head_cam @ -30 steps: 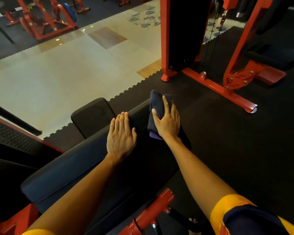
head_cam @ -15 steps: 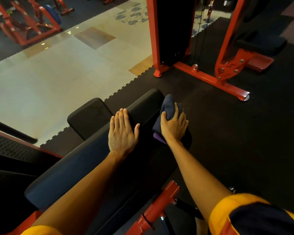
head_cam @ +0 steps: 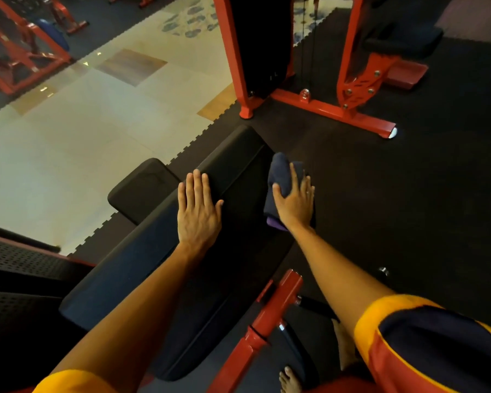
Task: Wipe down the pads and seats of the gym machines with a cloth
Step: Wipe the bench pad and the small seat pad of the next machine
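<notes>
A long black pad (head_cam: 233, 165) of a red-framed machine slopes away from me through the middle of the view. My left hand (head_cam: 197, 211) lies flat on its upper face, fingers together, holding nothing. My right hand (head_cam: 295, 202) presses a folded dark blue cloth (head_cam: 279, 173) with a purple edge against the pad's right side, near its far end. A smaller black seat pad (head_cam: 142, 188) sits lower, just left of the long pad.
A red machine frame (head_cam: 323, 109) with a black weight stack stands ahead on the black rubber floor, with a dark seat (head_cam: 403, 38) at the far right. Pale tiles (head_cam: 82, 137) spread to the left. A red post (head_cam: 275, 310) rises below my right arm, near my bare foot (head_cam: 289, 381).
My right hand with the cloth has slid from the pad's top end over to its right side. My left hand stays flat on the pad.
</notes>
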